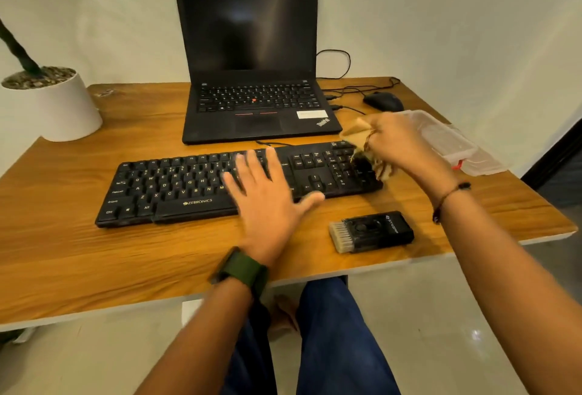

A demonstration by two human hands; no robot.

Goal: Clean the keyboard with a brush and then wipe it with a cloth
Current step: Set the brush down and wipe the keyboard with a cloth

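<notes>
Both hands work the Zebronics keyboard point(220, 186): left hand point(271, 193) lies flat, fingers spread, steadying it; right hand point(400, 145) clutches the tan cloth point(359, 133) over the numpad; brush point(371, 231) lies at five o'clock.

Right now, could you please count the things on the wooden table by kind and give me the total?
Computer devices: 3 (laptop, keyboard, mouse)
Cleaning tools: 2 (brush lying on the table; cloth gripped in the right hand over the keyboard)
Containers: 1 (clear plastic box)
Plants: 1 (plant pot)
Total: 7
</notes>
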